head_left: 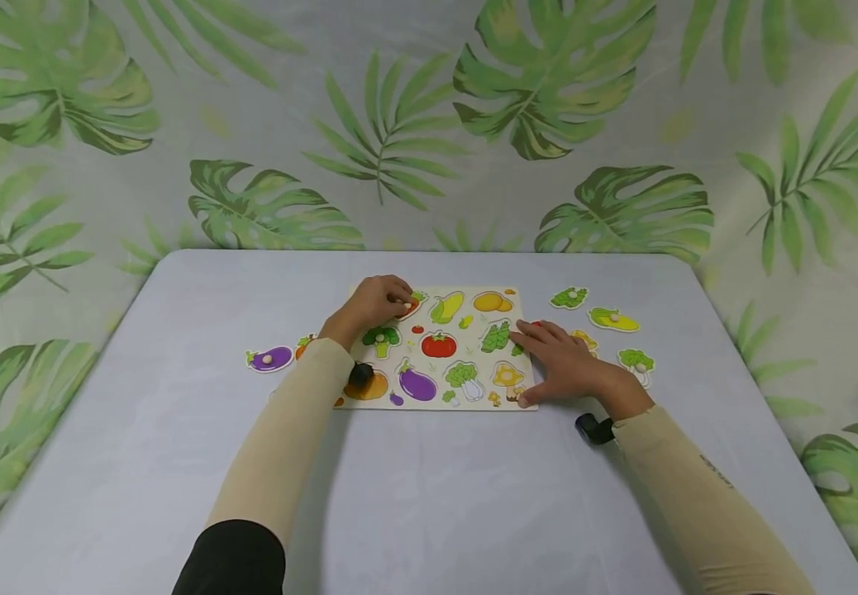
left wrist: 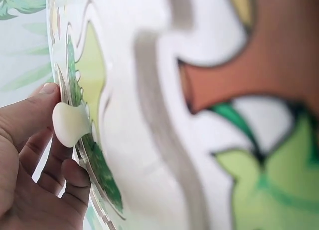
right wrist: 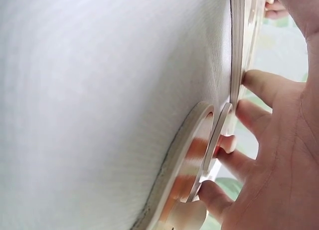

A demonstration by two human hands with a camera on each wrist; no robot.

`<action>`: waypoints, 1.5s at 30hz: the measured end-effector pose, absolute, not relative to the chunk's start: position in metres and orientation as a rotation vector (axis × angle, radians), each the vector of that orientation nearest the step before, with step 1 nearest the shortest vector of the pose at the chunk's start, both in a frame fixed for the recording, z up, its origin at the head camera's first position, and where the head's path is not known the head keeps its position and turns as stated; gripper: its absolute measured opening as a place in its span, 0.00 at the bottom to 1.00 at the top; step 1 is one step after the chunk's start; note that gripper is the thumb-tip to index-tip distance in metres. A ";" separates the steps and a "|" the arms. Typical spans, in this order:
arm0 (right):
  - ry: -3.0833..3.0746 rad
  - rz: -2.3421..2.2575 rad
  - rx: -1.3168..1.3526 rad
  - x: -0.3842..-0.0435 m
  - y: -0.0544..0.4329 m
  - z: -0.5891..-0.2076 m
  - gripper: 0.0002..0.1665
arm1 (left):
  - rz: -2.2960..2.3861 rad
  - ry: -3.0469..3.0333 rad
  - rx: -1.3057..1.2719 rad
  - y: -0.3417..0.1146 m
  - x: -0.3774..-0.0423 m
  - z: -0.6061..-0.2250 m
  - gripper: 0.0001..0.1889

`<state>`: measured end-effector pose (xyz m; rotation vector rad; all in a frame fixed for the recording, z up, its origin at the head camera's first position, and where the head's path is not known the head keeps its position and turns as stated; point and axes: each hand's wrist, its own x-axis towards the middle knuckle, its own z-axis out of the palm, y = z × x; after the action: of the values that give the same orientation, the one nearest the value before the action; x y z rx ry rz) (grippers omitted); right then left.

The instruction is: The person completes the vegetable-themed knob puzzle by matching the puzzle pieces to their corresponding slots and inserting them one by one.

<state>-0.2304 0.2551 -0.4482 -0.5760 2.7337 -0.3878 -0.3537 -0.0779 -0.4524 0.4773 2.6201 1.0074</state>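
A white wooden vegetable puzzle board (head_left: pixel 429 403) lies on the table. At its top left corner my left hand (head_left: pixel 373 307) has its fingertips curled at the pale knob of an orange-red puzzle piece (head_left: pixel 411 304) with a green top. In the left wrist view, a white knob (left wrist: pixel 71 124) on a dark green piece stands close to the thumb and fingers. My right hand (head_left: pixel 564 359) lies spread over the board's right edge, thumb at the lower corner. In the right wrist view, its fingers (right wrist: pixel 264 85) touch the board's edge and nearby loose pieces.
Right of the board lie loose knobbed pieces: a leafy green one (head_left: pixel 569 297), a corn (head_left: pixel 613 320) and a bok choy (head_left: pixel 636 364). A yellow piece (head_left: pixel 585 339) is partly behind my right hand. Left lie an eggplant piece (head_left: pixel 270 359) and an orange piece (head_left: pixel 303 345) beside my left sleeve.
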 end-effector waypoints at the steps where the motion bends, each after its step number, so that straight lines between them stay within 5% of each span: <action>1: 2.732 -0.383 -0.575 -0.231 0.255 -0.448 0.65 | 1.012 2.616 0.473 -0.078 -0.354 -0.452 0.12; 20: 2.723 -0.366 -0.545 -0.233 0.254 -0.449 0.65 | 0.999 2.622 0.426 -0.074 -0.355 -0.455 0.13; 26: 2.720 -0.373 -0.558 -0.234 0.254 -0.449 0.65 | 0.973 2.562 0.431 -0.083 -0.349 -0.443 0.21; 45: 2.742 -0.354 -0.569 -0.231 0.254 -0.451 0.64 | 0.870 2.634 0.635 -0.191 -0.286 -0.406 0.22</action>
<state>-0.2313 0.2538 -0.4512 -0.5686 2.7423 -0.3541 -0.2864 -0.1906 -0.4063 0.6350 2.6337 0.8697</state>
